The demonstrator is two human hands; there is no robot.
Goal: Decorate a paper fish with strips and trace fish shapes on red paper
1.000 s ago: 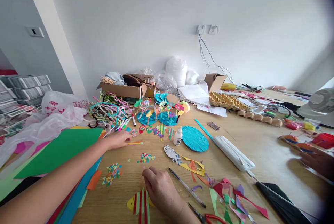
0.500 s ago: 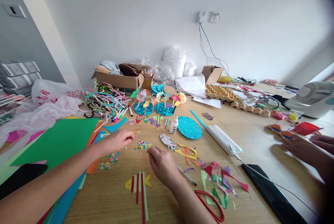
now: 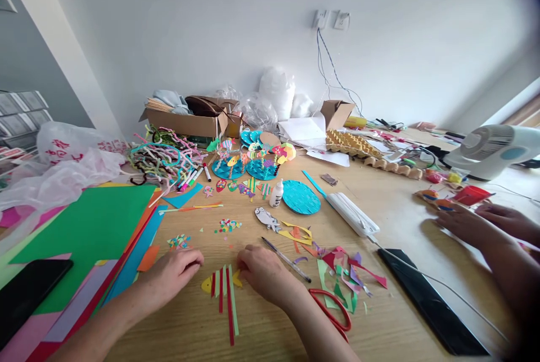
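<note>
Head camera, looking forward and down: my two bare hands rest above a wooden counter (image 3: 164, 336), either side of a flat yellow paper fish (image 3: 206, 285). The fish lies just in front of me, head to the left, tail to the right. Red strips (image 3: 230, 311) and light green strips (image 3: 234, 308) cross its body, several running well past its lower edge; whether they are stuck down, I can't tell.

My left hand (image 3: 179, 268) is near the head, fingers curled, tips close together; I can't tell whether they pinch anything. My right hand (image 3: 264, 269) is at the tail, fingers bent under and hidden, so their grip and any contact can't be told.

The fish should be feather-light, bendable, easily creased or torn; the strips, floppier, could slide if loose. The bare head looks the safest hold, lightly pinched.

Beyond my hands lie paper dots (image 3: 228, 225); to the right, a pen (image 3: 287, 261) and red-handled scissors (image 3: 348, 320).
</note>
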